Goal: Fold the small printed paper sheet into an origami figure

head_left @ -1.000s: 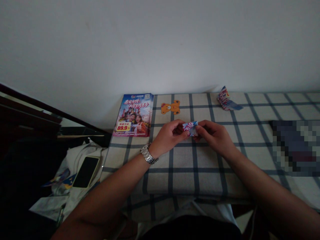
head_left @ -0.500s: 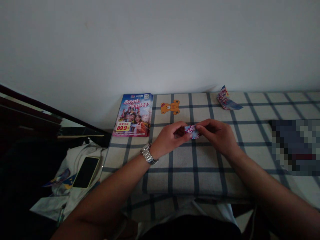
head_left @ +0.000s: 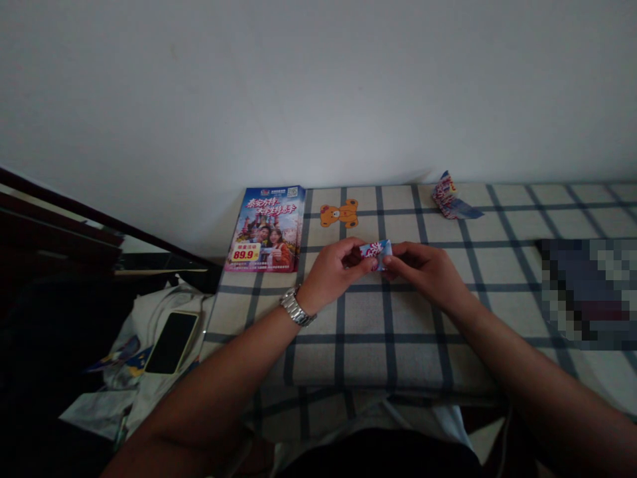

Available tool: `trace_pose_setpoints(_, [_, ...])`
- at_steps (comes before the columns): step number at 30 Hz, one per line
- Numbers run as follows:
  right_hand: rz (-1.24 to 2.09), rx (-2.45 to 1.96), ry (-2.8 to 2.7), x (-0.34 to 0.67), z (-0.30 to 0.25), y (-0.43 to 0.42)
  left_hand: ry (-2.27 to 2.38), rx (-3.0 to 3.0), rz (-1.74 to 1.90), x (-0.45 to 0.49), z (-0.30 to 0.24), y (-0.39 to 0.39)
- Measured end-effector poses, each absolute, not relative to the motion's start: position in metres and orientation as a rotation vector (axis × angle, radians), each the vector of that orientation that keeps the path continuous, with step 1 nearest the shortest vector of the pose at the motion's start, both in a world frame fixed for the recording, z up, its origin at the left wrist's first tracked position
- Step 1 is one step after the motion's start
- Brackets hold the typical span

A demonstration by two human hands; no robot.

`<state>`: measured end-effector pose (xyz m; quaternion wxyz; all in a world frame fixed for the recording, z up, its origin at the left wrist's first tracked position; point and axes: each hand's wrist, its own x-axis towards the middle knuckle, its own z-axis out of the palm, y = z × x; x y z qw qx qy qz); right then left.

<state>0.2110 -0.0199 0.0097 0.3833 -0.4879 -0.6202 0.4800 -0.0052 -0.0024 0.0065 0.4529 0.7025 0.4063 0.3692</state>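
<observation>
Between my two hands is a small folded flyer (head_left: 376,253), printed red, white and blue and held just above the checked tablecloth (head_left: 365,318). My left hand (head_left: 334,271) pinches its left end between thumb and fingers; a metal-band watch circles that wrist. At the right end, the thumb and fingers of my right hand (head_left: 426,269) press on the paper. A stack of flyers (head_left: 269,229) with the same sort of colours lies left of my hands. Beyond them, near the wall, stands a folded paper shape (head_left: 452,199).
A bear sticker (head_left: 339,213) is on the cloth behind my left hand. At the right lies a dark, blurred-out object (head_left: 587,292). Lower left, below the table's edge, a phone (head_left: 172,342) rests among papers and a white bag. The wall (head_left: 348,93) borders the table's back.
The folded flyer has shifted slightly left and turned, showing a longer face with a pale right end. My right hand has moved left with it, its thumb now lower on the paper.
</observation>
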Motion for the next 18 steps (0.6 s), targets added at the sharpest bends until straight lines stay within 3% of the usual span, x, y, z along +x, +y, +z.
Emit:
trace_pose_setpoints(6, [1.133,-1.306,-1.711,0.2122,0.01,-0.0214,1.018,1.743,0.871,-0.0041,0.0051,-0.0026])
trace_pose_setpoints(18, [1.278,-1.206,-1.605,0.2121,0.0052,-0.0188,1.0,1.718,0.893,-0.0054,0.0011,-0.0013])
